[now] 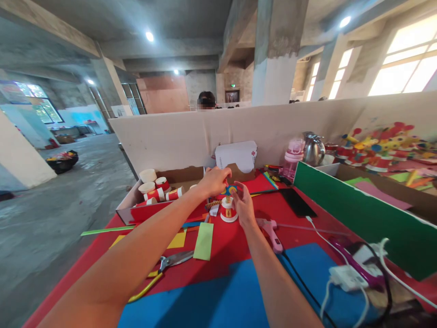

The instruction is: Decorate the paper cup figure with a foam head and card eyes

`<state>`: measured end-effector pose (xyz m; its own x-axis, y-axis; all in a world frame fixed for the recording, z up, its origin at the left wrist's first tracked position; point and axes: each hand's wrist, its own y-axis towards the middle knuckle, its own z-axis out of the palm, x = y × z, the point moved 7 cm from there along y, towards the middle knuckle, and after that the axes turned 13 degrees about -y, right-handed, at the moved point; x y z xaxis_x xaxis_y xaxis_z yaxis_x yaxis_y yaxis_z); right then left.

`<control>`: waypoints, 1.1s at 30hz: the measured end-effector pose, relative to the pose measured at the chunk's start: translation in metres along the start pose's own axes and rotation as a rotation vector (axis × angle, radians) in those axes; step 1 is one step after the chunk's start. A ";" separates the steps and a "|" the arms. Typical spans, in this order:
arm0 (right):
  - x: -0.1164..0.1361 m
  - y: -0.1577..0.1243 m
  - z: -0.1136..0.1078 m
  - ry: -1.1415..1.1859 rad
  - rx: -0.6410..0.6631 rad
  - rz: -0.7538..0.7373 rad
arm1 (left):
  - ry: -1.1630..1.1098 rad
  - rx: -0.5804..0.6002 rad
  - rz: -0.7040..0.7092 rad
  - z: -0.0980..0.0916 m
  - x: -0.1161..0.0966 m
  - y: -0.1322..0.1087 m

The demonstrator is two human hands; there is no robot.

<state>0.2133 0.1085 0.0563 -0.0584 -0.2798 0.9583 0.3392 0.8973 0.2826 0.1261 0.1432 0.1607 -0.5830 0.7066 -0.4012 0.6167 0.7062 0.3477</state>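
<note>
An upside-down white-and-red paper cup (pixel 228 214) stands on the red tabletop, with a short folded yellow paper strip (pixel 228 199) rising from its base. Above it is a small blue paper piece (pixel 224 191) with yellow round spots. My right hand (pixel 244 206) grips the right end of this piece between thumb and fingers. Over its upper left edge, my left hand (pixel 215 181) has its fingertips pinched together; what they hold is too small to make out. Left of the cup lies another folded yellow-brown paper strip (pixel 213 205).
A box (pixel 128 210) of paper cups stands left. Scissors (pixel 174 259) and a light green paper piece (pixel 204 241) lie in front. To the right are a pink glue gun (pixel 272 233), a phone (pixel 298 202), cables with a white power adapter (pixel 348 278), and a green-sided box (pixel 348 218).
</note>
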 end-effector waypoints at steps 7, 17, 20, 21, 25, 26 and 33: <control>-0.002 0.002 0.001 0.080 0.014 0.016 | 0.026 0.021 0.039 0.002 -0.009 -0.003; -0.004 0.001 0.000 0.035 0.020 0.000 | 0.041 0.036 0.013 0.004 -0.006 -0.002; -0.005 0.001 -0.001 0.039 0.014 -0.012 | 0.071 0.055 0.008 0.005 -0.007 -0.002; -0.005 0.001 -0.002 0.037 0.010 -0.018 | 0.084 0.064 0.005 0.005 -0.007 -0.003; -0.006 0.002 -0.003 0.023 -0.006 -0.033 | 0.131 0.102 -0.001 0.009 -0.008 -0.003; -0.008 0.003 -0.004 0.020 -0.010 -0.030 | 0.138 0.105 -0.002 0.009 -0.008 -0.003; -0.010 0.004 -0.007 -0.045 -0.035 -0.048 | 0.141 0.096 -0.007 0.007 -0.008 -0.003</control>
<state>0.2216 0.1126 0.0473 -0.1178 -0.3061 0.9447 0.3671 0.8705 0.3279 0.1330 0.1354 0.1569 -0.6519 0.7054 -0.2781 0.6558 0.7087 0.2603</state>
